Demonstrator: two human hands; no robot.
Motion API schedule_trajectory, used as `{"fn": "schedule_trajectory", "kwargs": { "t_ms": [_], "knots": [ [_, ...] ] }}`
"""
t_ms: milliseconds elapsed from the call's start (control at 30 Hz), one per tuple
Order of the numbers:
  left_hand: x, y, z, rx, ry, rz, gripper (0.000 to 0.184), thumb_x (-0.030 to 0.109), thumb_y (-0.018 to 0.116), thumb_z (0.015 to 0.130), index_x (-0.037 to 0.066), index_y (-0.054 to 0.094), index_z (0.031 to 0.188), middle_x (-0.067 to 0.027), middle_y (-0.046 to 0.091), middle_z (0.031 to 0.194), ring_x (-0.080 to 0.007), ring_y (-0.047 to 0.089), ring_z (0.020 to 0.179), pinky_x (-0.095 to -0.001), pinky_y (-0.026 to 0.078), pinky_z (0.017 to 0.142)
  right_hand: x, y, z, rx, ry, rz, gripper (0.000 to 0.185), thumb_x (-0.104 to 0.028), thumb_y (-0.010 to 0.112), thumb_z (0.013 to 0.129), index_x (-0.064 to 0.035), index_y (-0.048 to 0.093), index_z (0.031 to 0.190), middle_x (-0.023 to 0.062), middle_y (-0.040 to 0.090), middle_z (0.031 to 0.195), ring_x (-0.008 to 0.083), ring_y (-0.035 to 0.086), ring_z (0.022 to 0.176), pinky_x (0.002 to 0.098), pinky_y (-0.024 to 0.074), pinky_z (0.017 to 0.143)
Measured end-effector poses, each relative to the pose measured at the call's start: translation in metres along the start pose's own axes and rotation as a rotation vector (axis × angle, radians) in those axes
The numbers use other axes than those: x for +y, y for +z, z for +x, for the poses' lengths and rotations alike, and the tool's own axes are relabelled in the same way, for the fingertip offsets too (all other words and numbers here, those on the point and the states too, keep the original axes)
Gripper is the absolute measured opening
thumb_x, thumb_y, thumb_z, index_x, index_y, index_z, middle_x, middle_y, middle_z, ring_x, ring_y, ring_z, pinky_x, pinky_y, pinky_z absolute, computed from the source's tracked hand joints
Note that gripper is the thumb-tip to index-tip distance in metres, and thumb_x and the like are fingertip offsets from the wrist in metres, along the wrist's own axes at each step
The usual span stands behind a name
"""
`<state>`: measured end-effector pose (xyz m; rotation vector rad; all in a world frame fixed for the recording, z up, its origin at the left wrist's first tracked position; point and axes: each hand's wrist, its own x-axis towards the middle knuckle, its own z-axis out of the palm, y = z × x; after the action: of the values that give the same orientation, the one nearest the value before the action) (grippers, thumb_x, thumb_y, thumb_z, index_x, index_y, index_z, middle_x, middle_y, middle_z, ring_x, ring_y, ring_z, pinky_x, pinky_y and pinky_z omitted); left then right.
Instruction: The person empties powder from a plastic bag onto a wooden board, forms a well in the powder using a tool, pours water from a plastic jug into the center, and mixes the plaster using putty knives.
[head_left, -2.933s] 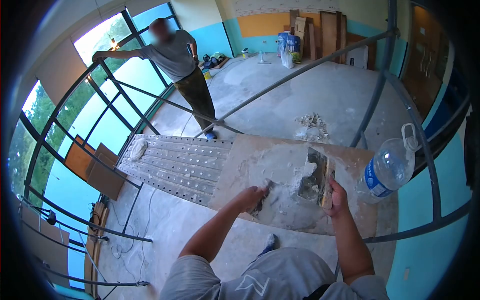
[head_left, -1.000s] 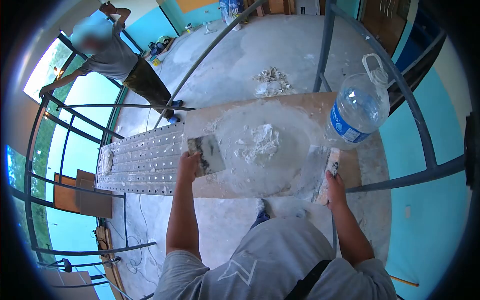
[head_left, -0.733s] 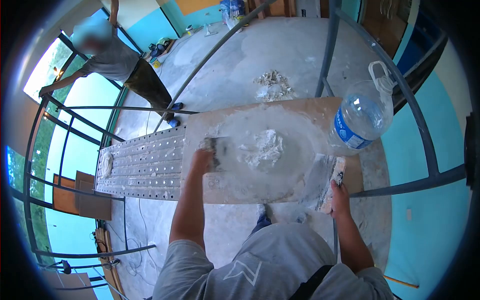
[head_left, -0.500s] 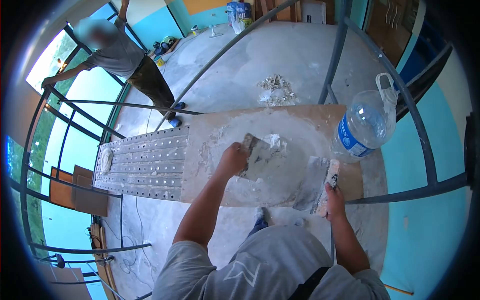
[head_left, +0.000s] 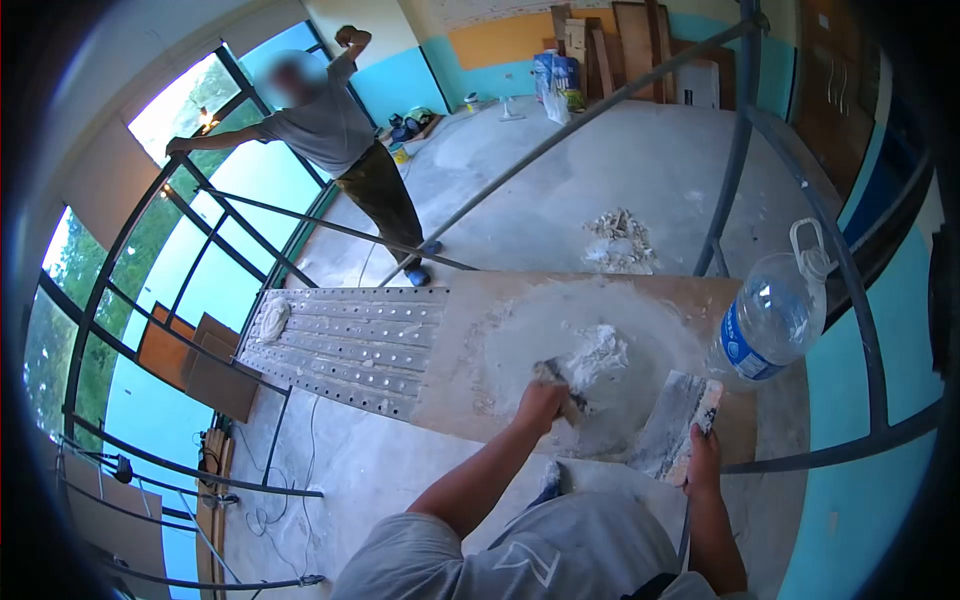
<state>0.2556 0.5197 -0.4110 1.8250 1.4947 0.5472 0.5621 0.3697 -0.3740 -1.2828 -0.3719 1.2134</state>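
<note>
My left hand (head_left: pixel 543 405) is closed round the grip of a plastering trowel (head_left: pixel 574 408), tilted so that little of its blade shows. It stands at the lower left edge of a mound of white plaster (head_left: pixel 603 350) on a smeared board (head_left: pixel 470 340). My right hand (head_left: pixel 703 458) grips the pale handle of a second trowel (head_left: pixel 668 420). That wide blade, coated with grey-white residue, lies over the board's near right edge. A large clear plastic bottle (head_left: pixel 775 318) with a blue label stands beyond my right hand.
The board rests on a perforated metal scaffold plank (head_left: pixel 350 345) with a whitish cloth-like lump (head_left: pixel 273 320). Dark scaffold tubes (head_left: pixel 741 150) surround me. Another person (head_left: pixel 335 125) stands at the left, one hand on a tube. Debris (head_left: pixel 620 240) lies on the floor (head_left: pixel 540 190).
My view has shifted left and up. The left trowel, flatter before, has tilted more edge-on beside the plaster, which now forms a larger mound. The other person's raised arm has bent.
</note>
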Motion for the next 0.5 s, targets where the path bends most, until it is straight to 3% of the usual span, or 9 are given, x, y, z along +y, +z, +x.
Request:
{"fn": "schedule_trajectory", "kwargs": {
  "t_ms": [100, 200, 333, 433, 500],
  "knots": [
    [0.108, -0.066, 0.019, 0.115, -0.405, -0.195, 0.031, 0.019, 0.069, 0.083, -0.003, 0.058, 0.101, -0.012, 0.064, 0.085, -0.0219, 0.062, 0.073, -0.0368, 0.052, 0.063, -0.005, 0.003, -0.004, -0.017, -0.016, -0.027, 0.044, -0.025, 0.055, 0.097, -0.0003, 0.048, 0.133, 0.0105, 0.056, 0.124, 0.0218, 0.055, 0.111, 0.0358, 0.0436, 0.097],
    [0.041, -0.05, 0.035, 0.223, -0.167, -0.316, 0.033, 0.021, 0.069, 0.082, -0.004, 0.058, 0.101, -0.0106, 0.065, 0.087, -0.0197, 0.062, 0.074, -0.0364, 0.052, 0.062, -0.001, -0.004, 0.0, -0.047, 0.0, -0.021, 0.042, -0.025, 0.056, 0.097, -0.0006, 0.049, 0.132, 0.0096, 0.057, 0.122, 0.0203, 0.055, 0.109, 0.0351, 0.044, 0.095],
    [0.028, -0.066, -0.037, 0.026, -0.518, -0.793, 0.038, 0.016, 0.072, 0.08, -0.003, 0.055, 0.108, -0.0093, 0.063, 0.09, -0.0213, 0.062, 0.081, -0.0377, 0.054, 0.071, 0.0, -0.006, -0.006, 0.006, -0.036, 0.025, 0.041, -0.025, 0.057, 0.097, -0.0008, 0.052, 0.129, 0.0086, 0.059, 0.118, 0.0191, 0.056, 0.105, 0.0343, 0.0444, 0.093],
    [0.014, -0.015, -0.081, 0.094, -0.75, -1.171, 0.03, 0.016, 0.072, 0.081, 0.001, 0.059, 0.103, -0.0065, 0.062, 0.087, -0.0237, 0.064, 0.08, -0.0407, 0.055, 0.069, 0.008, -0.031, -0.004, 0.046, -0.004, -0.099, 0.039, -0.025, 0.058, 0.097, -0.0009, 0.054, 0.126, 0.0079, 0.06, 0.114, 0.0178, 0.055, 0.103, 0.0326, 0.0441, 0.091],
    [-0.034, 0.039, -0.078, 0.049, -0.455, -1.115, 0.023, 0.014, 0.071, 0.08, 0.004, 0.063, 0.099, -0.0076, 0.064, 0.083, -0.0275, 0.066, 0.08, -0.0409, 0.054, 0.069, 0.009, -0.033, -0.002, 0.063, -0.011, -0.072, 0.039, -0.026, 0.058, 0.097, -0.0008, 0.055, 0.126, 0.0076, 0.06, 0.113, 0.017, 0.055, 0.102, 0.0317, 0.044, 0.091]
  ]
}}
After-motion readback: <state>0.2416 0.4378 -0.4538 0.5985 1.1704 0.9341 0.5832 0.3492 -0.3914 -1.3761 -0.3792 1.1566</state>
